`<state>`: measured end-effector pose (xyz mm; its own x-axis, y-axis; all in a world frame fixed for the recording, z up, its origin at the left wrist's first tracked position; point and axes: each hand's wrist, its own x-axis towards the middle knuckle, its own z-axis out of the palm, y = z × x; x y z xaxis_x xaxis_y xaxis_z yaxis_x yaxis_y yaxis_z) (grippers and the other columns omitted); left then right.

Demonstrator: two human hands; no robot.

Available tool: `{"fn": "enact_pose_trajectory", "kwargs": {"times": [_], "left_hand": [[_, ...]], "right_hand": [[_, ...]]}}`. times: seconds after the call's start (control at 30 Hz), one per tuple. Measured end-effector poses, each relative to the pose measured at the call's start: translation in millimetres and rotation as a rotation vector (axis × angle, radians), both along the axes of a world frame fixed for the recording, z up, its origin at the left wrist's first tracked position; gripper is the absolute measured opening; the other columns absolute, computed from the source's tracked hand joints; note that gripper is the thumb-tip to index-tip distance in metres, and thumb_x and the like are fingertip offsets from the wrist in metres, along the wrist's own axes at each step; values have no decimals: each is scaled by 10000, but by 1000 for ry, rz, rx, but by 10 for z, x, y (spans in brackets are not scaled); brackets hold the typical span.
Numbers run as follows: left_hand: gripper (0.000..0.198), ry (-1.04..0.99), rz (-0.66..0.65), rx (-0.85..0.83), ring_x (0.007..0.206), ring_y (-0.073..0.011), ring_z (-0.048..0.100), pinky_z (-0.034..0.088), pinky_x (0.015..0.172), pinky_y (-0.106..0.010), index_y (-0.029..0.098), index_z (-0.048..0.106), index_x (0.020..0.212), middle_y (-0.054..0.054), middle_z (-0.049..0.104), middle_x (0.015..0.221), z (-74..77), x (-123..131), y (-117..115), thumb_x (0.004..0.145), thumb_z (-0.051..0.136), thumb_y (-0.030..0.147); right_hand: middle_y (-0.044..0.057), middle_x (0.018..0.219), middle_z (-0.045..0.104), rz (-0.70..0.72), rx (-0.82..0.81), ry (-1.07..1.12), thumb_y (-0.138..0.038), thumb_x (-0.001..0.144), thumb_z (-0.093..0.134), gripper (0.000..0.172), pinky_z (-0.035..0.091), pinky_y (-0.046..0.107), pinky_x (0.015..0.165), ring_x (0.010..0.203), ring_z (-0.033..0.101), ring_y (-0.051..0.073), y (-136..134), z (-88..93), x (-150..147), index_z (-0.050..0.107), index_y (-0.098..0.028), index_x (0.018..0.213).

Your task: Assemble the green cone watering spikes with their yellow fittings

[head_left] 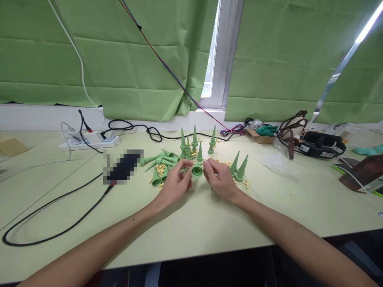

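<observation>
Between my hands a green plastic plant-watering spike point(196, 171) is held with its round open end toward me. My left hand point(177, 179) grips it from the left, thumb and fingers closed around its side. On its right, my right hand point(220, 177) is pinched close against the rim; whatever sits between those fingertips is hidden. Beyond the hands, several green spikes point(194, 137) stand upright with small yellow T-shaped valves point(200, 140) among them. To the left lies a pile of loose green spikes point(163, 160) mixed with yellow pieces point(160, 169). Two more spikes point(240, 172) stand at right.
A pixelated dark device point(124, 167) with a black cable point(89, 215) lies at left, near a white power strip point(89, 141). At right are a crumpled clear plastic bag point(279, 163), a small cardboard box point(260, 136) and a black strapped item point(321, 144). Green curtains point(134, 59) hang behind.
</observation>
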<state>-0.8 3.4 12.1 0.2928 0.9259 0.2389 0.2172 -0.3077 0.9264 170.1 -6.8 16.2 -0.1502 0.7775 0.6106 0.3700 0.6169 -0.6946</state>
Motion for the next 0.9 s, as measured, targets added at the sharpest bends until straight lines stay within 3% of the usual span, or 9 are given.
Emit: {"fn": "enact_pose_trajectory", "kwargs": {"times": [0.1,0.17,0.37,0.67,0.9], "left_hand": [[380,-47,-71,-93,431,-123,525,407,435,-238,194,520,792,18,556,549,25,11,9,948,437,530],[494,-74,-136,-181,413,-133,522,417,435,-253,183,521,705,-3,546,490,53,18,4,946,391,594],[503,-168,-262,-312,410,-134,521,419,423,-259,164,607,784,-29,588,511,60,7,1,915,448,623],[363,-261,-306,-285,462,-110,530,406,405,-235,167,582,810,21,506,578,61,-8,15,887,585,522],[297,-130,-224,-99,453,-108,524,404,428,-225,195,511,801,45,516,553,109,-31,-26,889,603,463]], "right_hand": [[-32,554,446,1,6,-10,-360,1006,378,390,334,261,538,507,389,104,2,2,2,387,-210,645],[-30,564,465,9,17,-21,-345,1003,386,377,343,259,545,512,404,104,0,7,2,397,-209,651],[-26,582,505,34,60,-41,-311,999,393,360,360,252,559,515,428,101,-16,22,-1,432,-205,658],[-38,593,402,26,73,-71,-310,991,400,333,321,257,551,536,352,104,5,-14,11,387,-209,675],[-44,583,348,0,89,-92,-312,987,401,353,293,256,536,528,314,101,9,-11,3,336,-209,655]]}}
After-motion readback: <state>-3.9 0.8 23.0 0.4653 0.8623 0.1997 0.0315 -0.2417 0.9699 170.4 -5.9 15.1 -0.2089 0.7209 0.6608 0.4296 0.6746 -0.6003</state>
